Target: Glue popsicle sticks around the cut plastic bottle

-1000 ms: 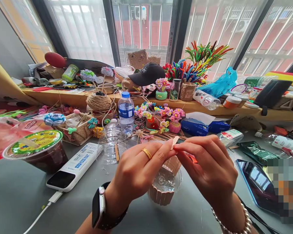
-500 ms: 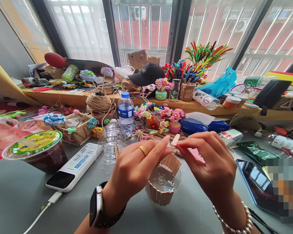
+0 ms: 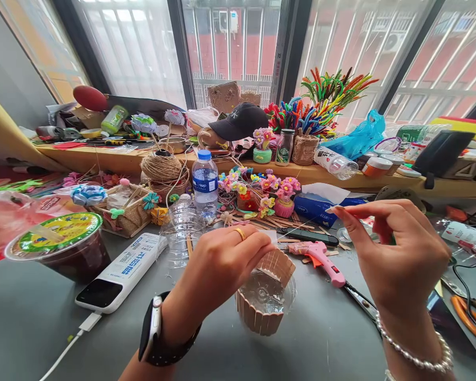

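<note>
My left hand is closed in a pinch above a clear plastic bottle base; what its fingertips hold is hidden. Flat wooden stick pieces line part of the base's wall, leaving bare plastic on the right. My right hand, raised further right, pinches thumb to forefinger. A thin, shiny strand runs from near my left fingertips to the right ones, where a small pale bit shows. Between my hands, a pink glue gun lies on the table.
A drink cup and a charging white phone are at left. A water bottle stands behind a cut plastic bottle. Orange-handled scissors lie at right. Wooden strips, fluffy flowers and tissues crowd the back.
My right hand has moved right and slightly up, away from my left, with a thin strand now stretched between them. The small wooden piece seen at the fingertips is no longer plainly visible.
</note>
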Tool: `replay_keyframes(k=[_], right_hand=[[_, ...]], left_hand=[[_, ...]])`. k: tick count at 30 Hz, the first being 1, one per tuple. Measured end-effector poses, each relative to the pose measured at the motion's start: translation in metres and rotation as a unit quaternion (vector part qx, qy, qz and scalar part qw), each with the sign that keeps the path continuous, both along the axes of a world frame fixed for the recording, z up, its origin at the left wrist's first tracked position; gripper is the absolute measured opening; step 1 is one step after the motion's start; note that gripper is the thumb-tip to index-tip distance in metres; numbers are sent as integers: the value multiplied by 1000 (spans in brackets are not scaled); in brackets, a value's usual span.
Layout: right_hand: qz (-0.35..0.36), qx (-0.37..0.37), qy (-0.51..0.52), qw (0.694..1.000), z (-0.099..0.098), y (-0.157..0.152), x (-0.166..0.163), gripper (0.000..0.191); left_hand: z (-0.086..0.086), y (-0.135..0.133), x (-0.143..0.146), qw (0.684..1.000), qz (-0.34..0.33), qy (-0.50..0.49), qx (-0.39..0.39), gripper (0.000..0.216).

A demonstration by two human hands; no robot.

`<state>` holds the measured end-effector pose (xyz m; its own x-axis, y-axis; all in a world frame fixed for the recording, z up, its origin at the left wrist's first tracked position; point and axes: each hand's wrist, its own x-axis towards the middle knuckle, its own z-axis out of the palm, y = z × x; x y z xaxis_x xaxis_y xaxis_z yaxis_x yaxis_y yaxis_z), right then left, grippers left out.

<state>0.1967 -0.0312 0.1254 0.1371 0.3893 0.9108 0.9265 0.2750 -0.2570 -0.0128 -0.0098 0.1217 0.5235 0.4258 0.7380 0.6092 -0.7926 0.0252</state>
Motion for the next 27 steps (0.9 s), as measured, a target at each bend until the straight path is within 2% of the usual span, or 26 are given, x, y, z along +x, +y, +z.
replay_keyframes(k=[5, 9, 13, 16, 19, 21, 24, 27], right_hand=[[-21, -7, 35, 999, 2, -1, 6, 9], [-15, -16, 48, 999, 2, 0, 5, 10], [20, -40, 64, 997, 1, 1, 3, 9], [71, -85, 94, 989, 0, 2, 2, 10], [132, -148, 137, 970, -2, 3, 3, 12], [183, -200, 166, 948, -4, 4, 3, 14], [248, -256, 201, 913, -4, 4, 4, 17], [279, -278, 237, 888, -4, 3, 6, 16]], left_hand=[[5, 0, -3, 998, 36, 32, -29, 18], [8, 0, -2, 996, 73, 40, -6, 24], [8, 1, -3, 997, 77, 20, 12, 30], [8, 2, -5, 996, 79, -51, 5, 26], [9, 2, -7, 987, 71, -145, -5, 8], [9, 2, -8, 980, 68, -183, -24, 7], [9, 3, -8, 974, 89, -202, -48, 8], [7, 6, -7, 968, 117, -213, -59, 4]])
